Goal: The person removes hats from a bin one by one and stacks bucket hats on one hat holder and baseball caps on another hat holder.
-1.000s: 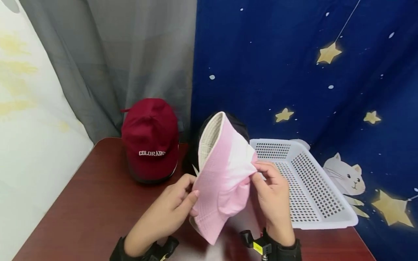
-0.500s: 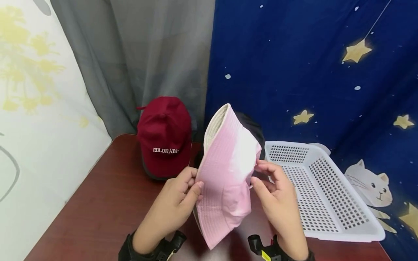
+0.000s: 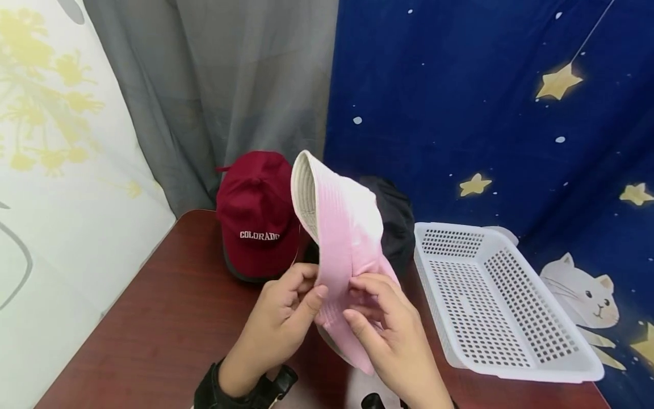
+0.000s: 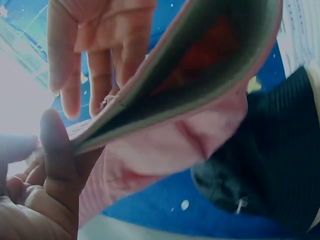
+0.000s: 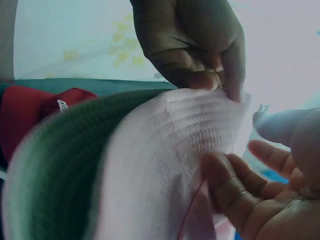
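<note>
A pink-and-white bucket hat [image 3: 339, 227] with a cream inner lining is held up on its side over the table, its opening facing left. My left hand [image 3: 283, 309] pinches the brim's edge between thumb and fingers, as the left wrist view also shows. On the hat's other side is my right hand [image 3: 390, 329]; in the right wrist view its fingertips [image 5: 216, 167] lie at the brim near the crown seam, while its thumb stands apart from the fabric. Behind the pink hat is a black bucket hat [image 3: 393, 221], partly covered by it.
A dark red cap [image 3: 258, 204] lettered COLORADO sits at the back left of the brown table [image 3: 168, 318]. To the right stands a white perforated plastic basket [image 3: 536, 372]. Grey and blue curtains hang behind the table.
The pink hat has turned and its upper end has swung left, uncovering more of the black hat. My right hand has moved from the crown down and left to the brim.
</note>
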`<action>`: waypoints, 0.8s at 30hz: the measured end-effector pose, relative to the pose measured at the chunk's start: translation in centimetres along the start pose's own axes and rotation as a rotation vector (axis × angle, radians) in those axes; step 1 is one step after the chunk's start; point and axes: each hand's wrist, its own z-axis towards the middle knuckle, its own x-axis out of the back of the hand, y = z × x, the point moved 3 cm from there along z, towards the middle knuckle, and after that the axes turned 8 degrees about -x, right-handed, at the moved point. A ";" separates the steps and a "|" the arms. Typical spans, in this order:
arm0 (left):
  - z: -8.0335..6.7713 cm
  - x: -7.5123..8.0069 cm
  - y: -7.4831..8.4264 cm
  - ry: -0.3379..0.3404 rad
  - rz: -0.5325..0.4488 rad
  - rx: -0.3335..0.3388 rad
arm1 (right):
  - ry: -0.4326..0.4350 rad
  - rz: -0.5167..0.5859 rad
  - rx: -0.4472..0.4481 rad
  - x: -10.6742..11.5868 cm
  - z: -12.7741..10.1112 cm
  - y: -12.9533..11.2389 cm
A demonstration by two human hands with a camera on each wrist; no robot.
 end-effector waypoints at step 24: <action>0.5 -1.0 0.5 -0.158 0.003 -0.190 | -0.006 0.359 0.120 0.2 0.1 0.2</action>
